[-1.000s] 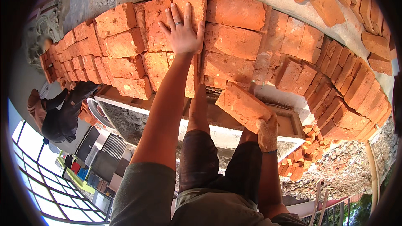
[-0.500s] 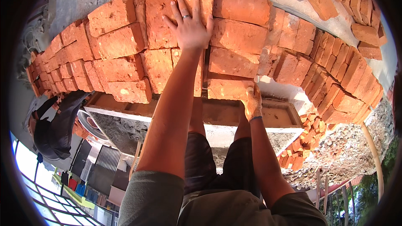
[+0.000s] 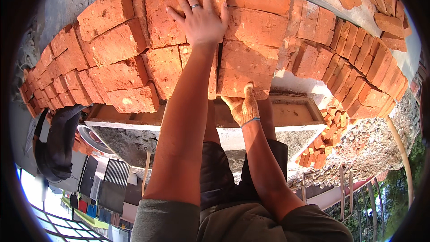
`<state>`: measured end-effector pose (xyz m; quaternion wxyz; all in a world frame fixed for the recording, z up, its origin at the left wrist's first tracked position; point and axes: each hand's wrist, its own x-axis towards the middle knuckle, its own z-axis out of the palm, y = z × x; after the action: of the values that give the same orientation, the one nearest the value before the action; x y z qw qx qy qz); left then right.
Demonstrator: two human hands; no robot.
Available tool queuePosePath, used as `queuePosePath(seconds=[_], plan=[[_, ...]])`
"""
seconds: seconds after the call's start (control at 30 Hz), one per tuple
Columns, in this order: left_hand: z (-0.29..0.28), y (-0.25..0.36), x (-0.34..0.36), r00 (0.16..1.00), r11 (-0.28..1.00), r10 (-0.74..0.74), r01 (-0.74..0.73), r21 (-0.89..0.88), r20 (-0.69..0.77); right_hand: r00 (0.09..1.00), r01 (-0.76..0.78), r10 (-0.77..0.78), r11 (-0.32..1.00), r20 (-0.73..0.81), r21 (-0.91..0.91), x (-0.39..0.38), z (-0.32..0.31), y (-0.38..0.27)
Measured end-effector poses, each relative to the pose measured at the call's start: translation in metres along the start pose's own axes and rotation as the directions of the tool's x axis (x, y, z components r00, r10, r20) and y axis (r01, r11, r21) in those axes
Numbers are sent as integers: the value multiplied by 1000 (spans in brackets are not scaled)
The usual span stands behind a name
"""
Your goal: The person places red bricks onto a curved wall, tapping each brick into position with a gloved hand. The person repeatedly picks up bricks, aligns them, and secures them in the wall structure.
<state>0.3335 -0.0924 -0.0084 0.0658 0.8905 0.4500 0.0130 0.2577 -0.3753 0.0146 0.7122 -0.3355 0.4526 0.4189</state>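
Under the left grip (image 3: 204,24), spread flat, bricks (image 3: 168,11) sit stacked. Right at the gloved right grip (image 3: 245,107), the near brick (image 3: 239,79) looks lined up; I can't tell if it's pinched. Loose bricks (image 3: 326,131) lie farther right.

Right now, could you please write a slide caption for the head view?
Left hand spread on packed bricks, gloved right hand at their near edge.
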Motion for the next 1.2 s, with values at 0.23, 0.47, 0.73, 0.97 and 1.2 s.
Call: queuePosePath(seconds=[0.23,0.47,0.73,0.97,1.2], plan=[[0,-1,0,1000,1000,0,-1,19,22,977,-63,84,992,-196,110,16,-14,2],[1,0,1,1000,997,4,-4,82,9,980,36,-77,975,184,217,29,-32,-4],[4,-1,0,1000,996,13,-11,83,-24,973,52,-102,970,207,236,36,-37,-7],[9,-3,1,1000,993,17,-15,116,-21,999,-28,25,977,21,210,8,-72,-34],[10,-5,0,999,995,37,-33,97,-39,977,203,-147,860,-154,467,53,-60,-10]])
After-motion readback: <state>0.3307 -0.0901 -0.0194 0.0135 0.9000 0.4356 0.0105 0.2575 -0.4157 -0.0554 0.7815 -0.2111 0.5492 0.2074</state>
